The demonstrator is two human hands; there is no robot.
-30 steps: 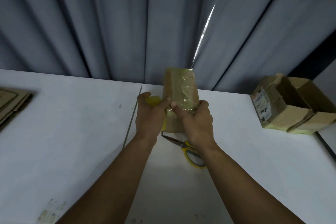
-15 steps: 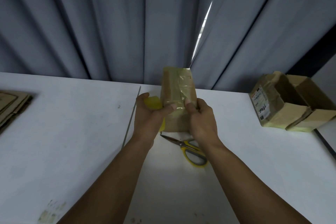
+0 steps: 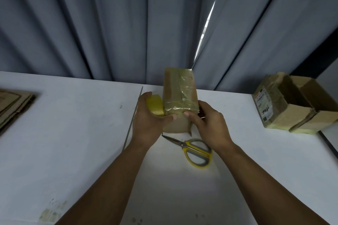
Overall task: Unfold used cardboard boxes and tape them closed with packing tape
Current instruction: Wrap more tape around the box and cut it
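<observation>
Small brown tape-wrapped cardboard box (image 3: 180,97) held upright just behind yellow-handled scissors (image 3: 195,151). Left hand (image 3: 148,120) grips yellow packing tape roll (image 3: 155,106); right hand (image 3: 210,124) clasps box, thumb on tape. Likely best: pull strip taut, rub flat.

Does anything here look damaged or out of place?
The held box wears wrinkled, overlapping tape. The open box at the right has worn, ragged flaps. A stain marks the table at its near left.

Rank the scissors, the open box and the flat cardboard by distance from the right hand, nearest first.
1. Scissors, on the table just under the right hand.
2. Open box, off to the right.
3. Flat cardboard, at the far left edge.
</observation>
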